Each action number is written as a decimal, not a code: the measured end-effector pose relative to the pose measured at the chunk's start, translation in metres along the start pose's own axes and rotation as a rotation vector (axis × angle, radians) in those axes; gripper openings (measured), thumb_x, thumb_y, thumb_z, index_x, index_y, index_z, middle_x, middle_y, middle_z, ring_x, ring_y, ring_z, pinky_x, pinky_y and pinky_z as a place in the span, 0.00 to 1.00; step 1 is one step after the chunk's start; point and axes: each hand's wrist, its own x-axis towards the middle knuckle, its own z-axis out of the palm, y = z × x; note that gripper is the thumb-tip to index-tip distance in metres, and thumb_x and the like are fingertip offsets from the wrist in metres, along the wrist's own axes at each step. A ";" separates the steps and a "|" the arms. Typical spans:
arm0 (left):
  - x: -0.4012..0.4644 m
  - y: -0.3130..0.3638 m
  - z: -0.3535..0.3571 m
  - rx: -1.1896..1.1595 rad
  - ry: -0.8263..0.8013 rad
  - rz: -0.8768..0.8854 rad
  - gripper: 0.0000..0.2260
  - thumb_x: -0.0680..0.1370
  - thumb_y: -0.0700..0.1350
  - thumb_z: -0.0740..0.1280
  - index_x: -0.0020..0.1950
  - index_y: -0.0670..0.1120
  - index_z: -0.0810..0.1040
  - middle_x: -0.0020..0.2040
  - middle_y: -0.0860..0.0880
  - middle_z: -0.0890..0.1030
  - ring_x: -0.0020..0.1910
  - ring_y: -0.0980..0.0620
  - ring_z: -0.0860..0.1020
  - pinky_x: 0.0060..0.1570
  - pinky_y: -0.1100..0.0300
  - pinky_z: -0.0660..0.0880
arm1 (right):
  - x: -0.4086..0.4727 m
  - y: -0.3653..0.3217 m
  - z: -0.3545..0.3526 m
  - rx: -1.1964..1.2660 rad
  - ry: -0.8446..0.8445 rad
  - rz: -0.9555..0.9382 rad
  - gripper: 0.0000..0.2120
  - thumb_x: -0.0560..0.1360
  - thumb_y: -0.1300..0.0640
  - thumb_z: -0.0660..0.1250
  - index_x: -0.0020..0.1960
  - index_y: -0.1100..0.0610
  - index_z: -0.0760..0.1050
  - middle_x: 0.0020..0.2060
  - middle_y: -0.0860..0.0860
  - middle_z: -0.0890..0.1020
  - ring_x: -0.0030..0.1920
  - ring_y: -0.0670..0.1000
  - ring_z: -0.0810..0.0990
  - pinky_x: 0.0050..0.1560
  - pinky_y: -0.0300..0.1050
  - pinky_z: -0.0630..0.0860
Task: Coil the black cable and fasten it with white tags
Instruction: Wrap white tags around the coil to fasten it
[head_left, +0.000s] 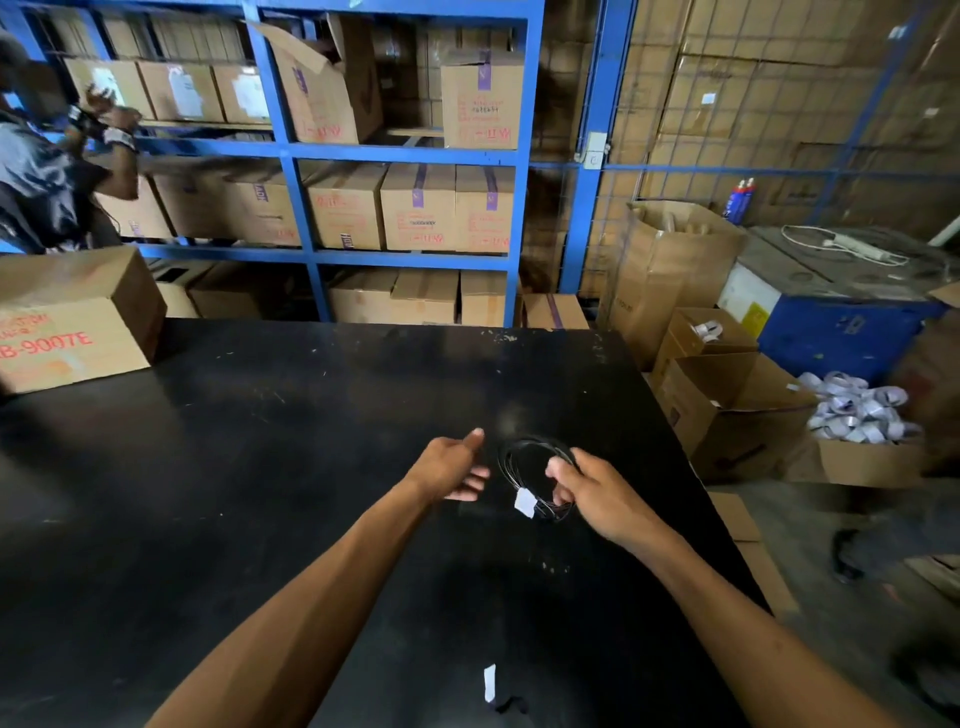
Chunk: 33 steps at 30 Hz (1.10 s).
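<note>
A black cable (524, 452) wound into a small coil hangs over the black table (260, 467), with my right hand (597, 491) shut on its right side. A white tag (525, 502) is fixed at the coil's lower edge. My left hand (452, 467) hovers just left of the coil, fingers apart and thumb up, holding nothing. Another white tag (489, 682) lies flat on the table near the front edge, beside a short black piece (511, 705).
A cardboard box (72, 322) stands on the table's far left corner. Open boxes (727, 405) and a heap of white tags (857, 410) sit on the floor to the right. Blue shelving (296, 171) with cartons stands behind. Another person (47, 166) works at the far left.
</note>
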 end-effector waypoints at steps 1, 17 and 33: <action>0.000 -0.004 -0.002 0.047 0.013 0.098 0.13 0.83 0.46 0.61 0.59 0.40 0.80 0.47 0.42 0.81 0.39 0.50 0.78 0.47 0.53 0.81 | 0.006 -0.001 -0.002 0.205 0.016 0.080 0.14 0.83 0.51 0.60 0.46 0.59 0.76 0.27 0.46 0.74 0.34 0.49 0.77 0.52 0.55 0.75; -0.010 -0.008 0.020 0.113 -0.115 0.240 0.07 0.81 0.43 0.66 0.53 0.41 0.81 0.41 0.45 0.82 0.34 0.54 0.80 0.39 0.58 0.79 | 0.011 -0.002 0.020 0.873 0.011 0.488 0.25 0.78 0.34 0.62 0.55 0.55 0.79 0.46 0.59 0.83 0.66 0.61 0.75 0.57 0.58 0.82; -0.002 -0.005 0.007 -0.042 -0.165 -0.054 0.11 0.73 0.51 0.64 0.45 0.44 0.80 0.31 0.48 0.74 0.31 0.46 0.79 0.44 0.49 0.79 | -0.003 0.024 0.032 0.000 0.186 -0.244 0.14 0.84 0.58 0.62 0.66 0.56 0.80 0.45 0.48 0.80 0.43 0.44 0.82 0.42 0.36 0.81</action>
